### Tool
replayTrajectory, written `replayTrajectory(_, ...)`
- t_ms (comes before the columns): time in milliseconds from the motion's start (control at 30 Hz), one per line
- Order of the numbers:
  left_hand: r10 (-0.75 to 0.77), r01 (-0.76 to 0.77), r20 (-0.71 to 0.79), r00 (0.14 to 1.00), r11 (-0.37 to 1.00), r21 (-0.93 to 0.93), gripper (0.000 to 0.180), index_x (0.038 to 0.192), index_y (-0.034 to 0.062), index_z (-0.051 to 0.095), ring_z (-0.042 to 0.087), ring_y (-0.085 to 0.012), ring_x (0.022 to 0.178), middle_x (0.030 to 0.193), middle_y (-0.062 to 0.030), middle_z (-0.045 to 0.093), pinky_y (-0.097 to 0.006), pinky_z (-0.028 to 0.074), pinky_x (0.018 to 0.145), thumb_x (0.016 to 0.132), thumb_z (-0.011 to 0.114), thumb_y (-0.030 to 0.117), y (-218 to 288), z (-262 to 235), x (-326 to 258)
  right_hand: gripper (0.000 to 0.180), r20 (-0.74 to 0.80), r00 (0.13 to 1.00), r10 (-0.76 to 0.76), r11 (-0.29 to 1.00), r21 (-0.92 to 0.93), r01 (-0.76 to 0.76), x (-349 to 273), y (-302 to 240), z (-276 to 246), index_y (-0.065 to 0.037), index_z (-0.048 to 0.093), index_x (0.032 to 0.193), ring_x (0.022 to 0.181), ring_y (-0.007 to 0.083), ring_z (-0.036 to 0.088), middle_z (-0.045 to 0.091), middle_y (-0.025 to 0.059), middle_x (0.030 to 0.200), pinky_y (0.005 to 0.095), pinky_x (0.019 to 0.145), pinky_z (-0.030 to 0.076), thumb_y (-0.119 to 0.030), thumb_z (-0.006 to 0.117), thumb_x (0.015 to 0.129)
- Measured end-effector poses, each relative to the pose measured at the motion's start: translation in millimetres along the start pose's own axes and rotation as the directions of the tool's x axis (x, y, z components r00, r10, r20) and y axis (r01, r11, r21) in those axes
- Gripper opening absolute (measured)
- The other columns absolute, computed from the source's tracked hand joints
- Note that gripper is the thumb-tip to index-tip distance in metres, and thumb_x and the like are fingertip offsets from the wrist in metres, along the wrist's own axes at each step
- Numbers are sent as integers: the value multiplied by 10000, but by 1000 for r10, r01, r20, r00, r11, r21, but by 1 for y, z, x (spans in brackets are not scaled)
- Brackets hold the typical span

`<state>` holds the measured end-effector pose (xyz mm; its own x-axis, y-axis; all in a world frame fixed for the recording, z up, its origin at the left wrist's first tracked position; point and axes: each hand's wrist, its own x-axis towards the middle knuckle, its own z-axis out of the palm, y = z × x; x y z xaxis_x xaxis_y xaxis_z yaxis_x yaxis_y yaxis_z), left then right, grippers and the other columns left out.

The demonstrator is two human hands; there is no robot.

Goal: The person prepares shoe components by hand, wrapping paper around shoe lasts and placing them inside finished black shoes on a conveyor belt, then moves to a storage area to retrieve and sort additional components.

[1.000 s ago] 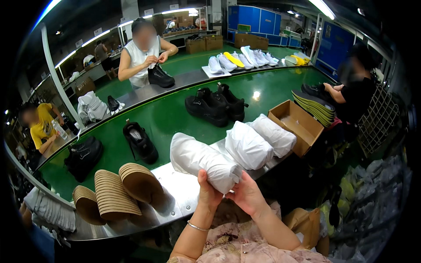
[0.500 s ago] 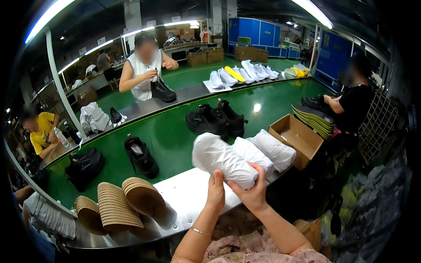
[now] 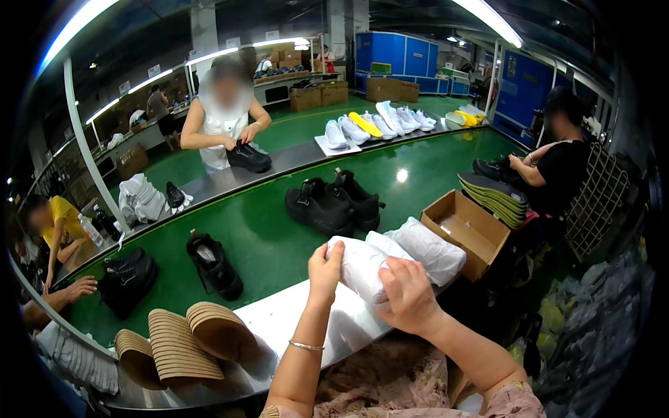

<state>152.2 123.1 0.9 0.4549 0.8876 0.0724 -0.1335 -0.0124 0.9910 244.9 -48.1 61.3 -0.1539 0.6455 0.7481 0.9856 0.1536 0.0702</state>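
Observation:
Both my hands are closed on a white paper-wrapped bundle (image 3: 359, 268) above the metal ledge (image 3: 279, 306). My left hand (image 3: 325, 270) grips its upper left end, thumb along the paper. My right hand (image 3: 411, 296) curls its fingers over the lower right end. What lies inside the paper is hidden. Just beyond the held bundle, more white wrapped bundles (image 3: 428, 251) lie side by side, up against an open cardboard box (image 3: 468, 233). Left of my hands, stacks of brown curved insole-like pieces (image 3: 185, 345) stand on the ledge.
On the green belt are a pair of black shoes (image 3: 324, 205), a single black shoe (image 3: 214, 265) and more black shoes (image 3: 129, 282), with another person's hand (image 3: 78, 287) nearby. Green-edged insoles (image 3: 493, 198) are stacked behind the box. Across, a person handles a black shoe (image 3: 249, 158); white sneakers (image 3: 390, 120) line the far ledge.
The bundle has been lowered and tilted; my right hand has shifted from beneath its end to over it, my left hand up its side. Another person's hand has appeared at the left by the black shoes.

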Motion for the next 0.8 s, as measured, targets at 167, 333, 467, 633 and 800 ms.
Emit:
replayTrajectory(167, -234, 265, 139, 962, 685, -678, 254, 896, 6, 611, 592, -206, 781, 833, -85, 613, -346, 492, 741, 824, 640, 248, 24, 11, 27, 608, 11, 921, 389, 847, 388, -362, 4, 25, 11, 17, 423, 1054, 797, 368, 572, 553, 206, 908, 419, 700, 475, -188, 778, 605)
replayTrajectory(333, -146, 295, 258, 955, 557, -776, 305, 890, -9, 586, 600, -250, 805, 836, -125, 609, -387, 496, 760, 811, 602, 285, 39, 31, 64, 533, 185, 678, 711, 400, 687, -607, 26, 40, 40, 25, 415, 1020, 818, 190, 606, 594, 159, 917, 303, 674, 504, -173, 776, 681)
replayTrajectory(467, -189, 223, 133, 973, 614, -757, 255, 817, -17, 561, 588, -240, 690, 748, -126, 590, -359, 501, 650, 806, 595, 236, 35, 39, 110, 539, 387, 495, 778, -6, 792, -610, 55, 60, 61, 42, 398, 1034, 795, 161, 595, 570, 139, 963, 267, 617, 504, -149, 769, 693)
replayTrajectory(633, -123, 25, -89, 988, 709, -705, 226, 828, 13, 539, 590, -257, 635, 713, -134, 585, -376, 514, 607, 815, 569, 237, 5, 48, 162, 546, 406, 510, 758, 1, 782, -624, 67, 99, 94, 47, 418, 1028, 826, 178, 590, 567, 147, 982, 283, 637, 502, -156, 775, 668)
replayTrajectory(800, -78, 192, 185, 980, 627, -755, 451, 989, -36, 532, 604, -292, 863, 929, -194, 608, -394, 493, 806, 856, 557, 394, 2, 56, 194, 515, 102, 685, 722, 467, 659, -590, 75, 149, 124, 48, 446, 956, 799, 214, 605, 603, 174, 906, 329, 710, 495, -165, 779, 627)
